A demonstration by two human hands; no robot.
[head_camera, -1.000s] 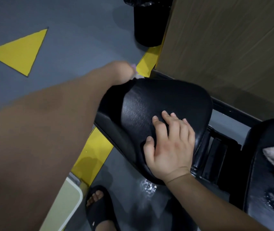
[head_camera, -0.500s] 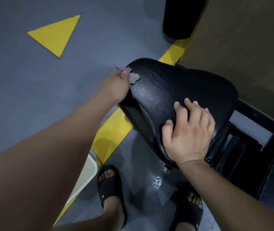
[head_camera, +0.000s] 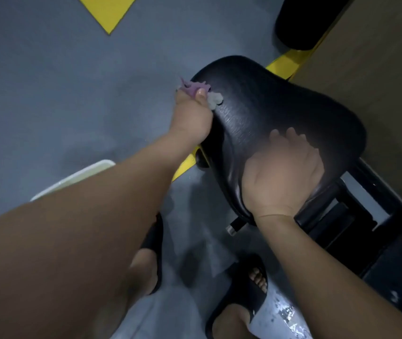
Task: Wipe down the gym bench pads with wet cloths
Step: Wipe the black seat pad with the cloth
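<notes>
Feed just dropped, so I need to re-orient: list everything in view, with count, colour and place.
seat pad: one, black, centre
second pad: one, black, wet, lower right
bench frame: one, black, between the pads
cloth: one, pink and white, seat pad's left edge
tray: one, white, floor, left
bin: one, black, top right
triangle marking: one, yellow, floor, top
floor stripe: one, yellow, passing under seat pad
wall panel: one, brown, right
slippers: two, black, bottom
left hand: one, gripping the cloth
right hand: one, flat on seat pad
</notes>
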